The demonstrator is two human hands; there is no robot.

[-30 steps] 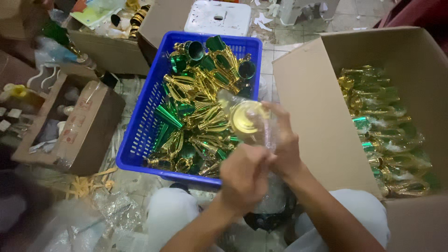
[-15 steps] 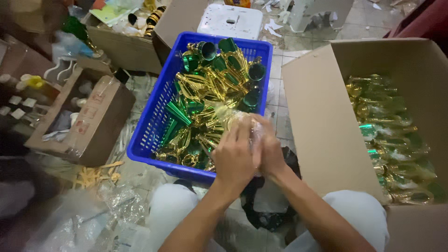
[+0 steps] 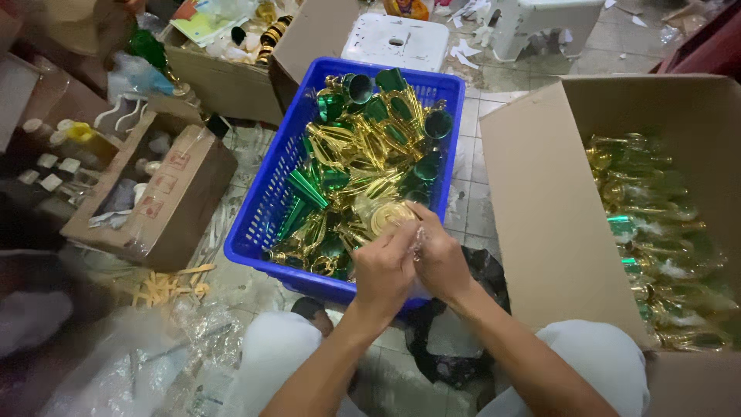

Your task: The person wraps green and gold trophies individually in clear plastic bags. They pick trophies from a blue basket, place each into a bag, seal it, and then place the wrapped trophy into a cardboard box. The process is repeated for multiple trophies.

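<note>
My left hand (image 3: 384, 272) and my right hand (image 3: 440, 260) are together over the near edge of a blue plastic basket (image 3: 262, 208). Both grip a gold trophy piece (image 3: 388, 215) wrapped in a clear plastic bag; its round gold base faces up. The basket holds several gold and green trophy parts (image 3: 363, 147). To the right stands an open cardboard box (image 3: 540, 201) with several bagged gold and green trophies (image 3: 656, 232) stacked inside.
A low cardboard box (image 3: 166, 197) with small items sits at the left, another open box (image 3: 224, 77) behind it. A white plastic stool (image 3: 395, 40) stands beyond the basket. Clear plastic bags (image 3: 147, 355) lie at the lower left, a dark bag (image 3: 455, 347) between my knees.
Both hands, still gripping the bagged gold piece, have shifted slightly; the view has drifted so the basket sits a little further right and the round base shows again.
</note>
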